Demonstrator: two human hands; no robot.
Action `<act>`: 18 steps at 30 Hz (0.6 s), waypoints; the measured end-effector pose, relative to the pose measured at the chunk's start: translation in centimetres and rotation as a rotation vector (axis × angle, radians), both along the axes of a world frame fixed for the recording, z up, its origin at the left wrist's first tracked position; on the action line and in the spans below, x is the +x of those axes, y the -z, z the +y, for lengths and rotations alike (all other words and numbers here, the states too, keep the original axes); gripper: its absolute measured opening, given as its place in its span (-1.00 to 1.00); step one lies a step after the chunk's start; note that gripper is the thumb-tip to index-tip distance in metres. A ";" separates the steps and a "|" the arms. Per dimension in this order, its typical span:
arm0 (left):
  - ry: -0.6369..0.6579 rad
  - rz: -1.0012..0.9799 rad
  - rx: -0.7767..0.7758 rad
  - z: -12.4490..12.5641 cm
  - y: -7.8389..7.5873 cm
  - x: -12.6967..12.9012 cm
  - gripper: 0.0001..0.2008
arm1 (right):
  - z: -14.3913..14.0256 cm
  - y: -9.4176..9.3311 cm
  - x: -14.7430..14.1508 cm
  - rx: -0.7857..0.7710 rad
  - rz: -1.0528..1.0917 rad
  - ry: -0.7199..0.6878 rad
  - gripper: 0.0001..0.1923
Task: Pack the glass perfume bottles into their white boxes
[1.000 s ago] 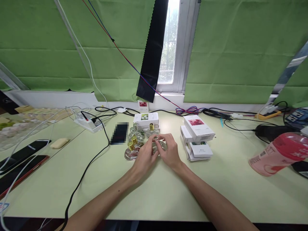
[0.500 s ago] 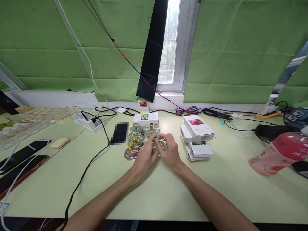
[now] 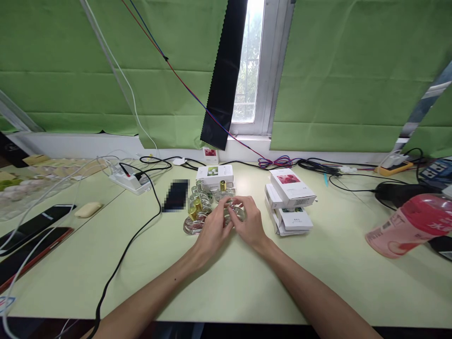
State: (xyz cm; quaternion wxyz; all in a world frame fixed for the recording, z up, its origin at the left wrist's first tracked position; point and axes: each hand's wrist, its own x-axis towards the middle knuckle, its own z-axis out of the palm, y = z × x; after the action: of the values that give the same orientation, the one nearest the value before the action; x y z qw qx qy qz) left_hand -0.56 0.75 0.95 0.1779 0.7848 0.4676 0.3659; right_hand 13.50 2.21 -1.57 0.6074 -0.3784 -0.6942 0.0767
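Grasping a clear glass bottle [image 3: 240, 213] on the bench [image 3: 229, 292], my left hand [image 3: 215, 224] and right hand [image 3: 251, 224] curl around its top, between gold-capped bottles [image 3: 192, 225] at left and stacked white boxes [image 3: 291, 202] at right.

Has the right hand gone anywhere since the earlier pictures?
No: judged against the window frame, the right hand shows no clear shift either way.

Green curtains [image 3: 349, 70] flank a narrow window [image 3: 246, 70]. Left side, I note a white power strip [image 3: 140, 188], black cable [image 3: 98, 308] trailing forward, two dark phones [image 3: 38, 226] close together. Right side: large pink bottle [image 3: 406, 228].
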 end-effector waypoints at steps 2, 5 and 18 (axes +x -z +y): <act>-0.003 0.001 -0.009 -0.1 -0.1 0.0 -0.45 | 0.0 0.0 0.0 -0.003 0.003 0.003 -0.79; 0.002 0.006 -0.010 -0.2 -0.1 0.1 -0.45 | -0.1 -0.1 0.0 -0.011 0.008 0.013 -0.80; 0.003 -0.001 0.006 -0.2 -0.1 0.2 -0.46 | -0.2 -0.2 0.0 0.019 0.007 0.015 -0.84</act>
State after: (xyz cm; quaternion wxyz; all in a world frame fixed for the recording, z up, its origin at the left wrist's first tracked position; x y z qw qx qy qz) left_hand -0.39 0.54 1.00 0.1764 0.7859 0.4650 0.3673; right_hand 13.51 2.04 -1.40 0.6140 -0.3777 -0.6899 0.0669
